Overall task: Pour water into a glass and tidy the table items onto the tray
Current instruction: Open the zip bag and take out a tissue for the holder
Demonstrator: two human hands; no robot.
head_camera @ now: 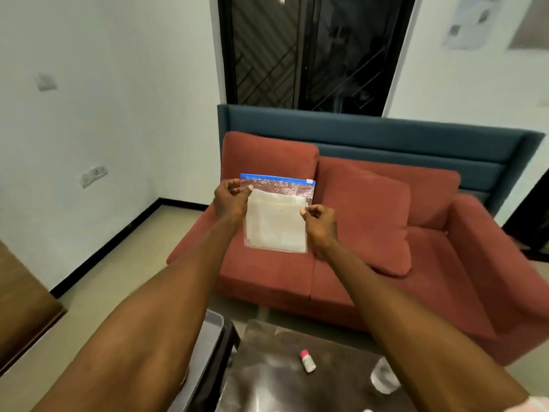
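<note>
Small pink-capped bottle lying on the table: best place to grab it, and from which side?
Take the pink-capped bottle across the middle of its white body, coming straight down from above. It lies on its side on the dark table with bare surface around it, so a pinch across its width looks easiest. Both the left hand and right hand currently hold the zip bag.

Zip bag (277, 215) (blue-sealed) between both hands

A home living room: a red sofa (341, 233) with loose cushions (368, 215), a low dark coffee table (267, 382), plain white walls with sockets (93, 175).
</note>
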